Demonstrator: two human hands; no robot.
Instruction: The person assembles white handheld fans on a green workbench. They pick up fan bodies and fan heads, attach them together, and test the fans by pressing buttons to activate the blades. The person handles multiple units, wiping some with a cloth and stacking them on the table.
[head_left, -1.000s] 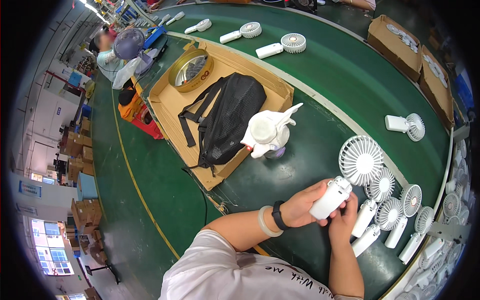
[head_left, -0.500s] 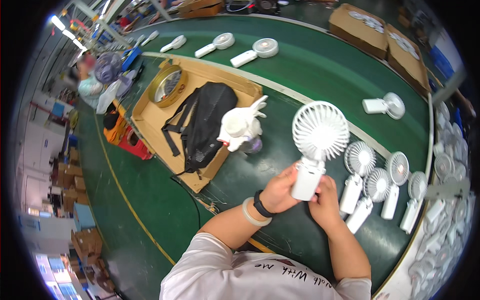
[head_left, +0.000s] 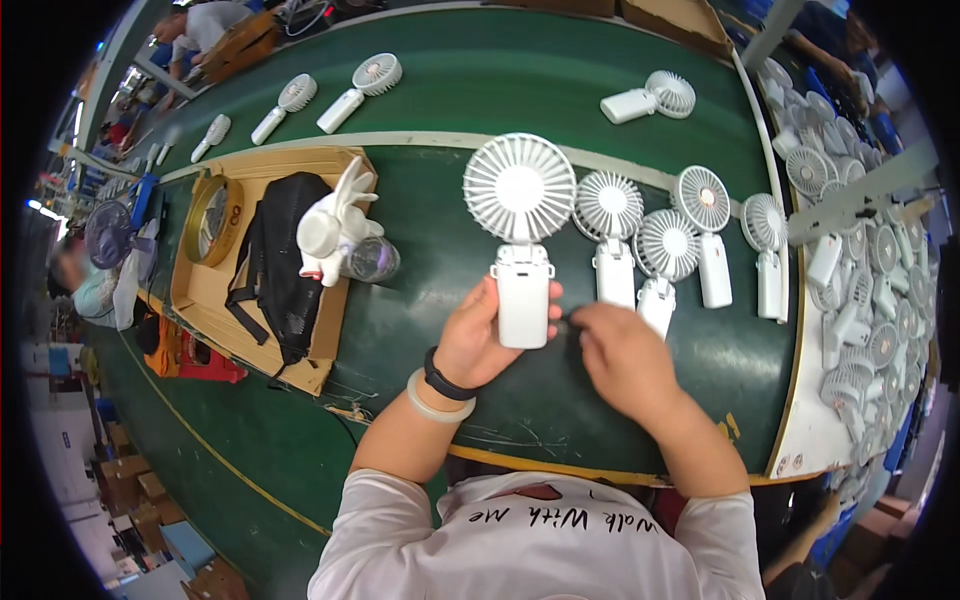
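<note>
My left hand [head_left: 476, 335] is wrapped round the handle of a white handheld fan [head_left: 521, 300], which stands upright with its round slatted head [head_left: 519, 188] at the top. Just right of that handle, and apart from it, my right hand [head_left: 632, 362] has its fingers curled in. Whatever those fingers may hold is hidden. Past my right hand, several similar white fans [head_left: 666, 246] lie on the dark green table [head_left: 420, 215]; my hand and forearm are in front of the nearest one's lower handle.
A cardboard tray [head_left: 190, 288] at left holds a black bag [head_left: 285, 260] and a gold round tin [head_left: 226, 222]. Beside them are a white rabbit figure [head_left: 335, 228] and a clear bottle [head_left: 372, 260]. More fans [head_left: 362, 90] lie on the green belt [head_left: 500, 70]. Fans heap up [head_left: 875, 310] at right.
My view has turned rightward. My right hand has come off the fan's handle and is now beside it, while my left hand keeps hold of the fan.
</note>
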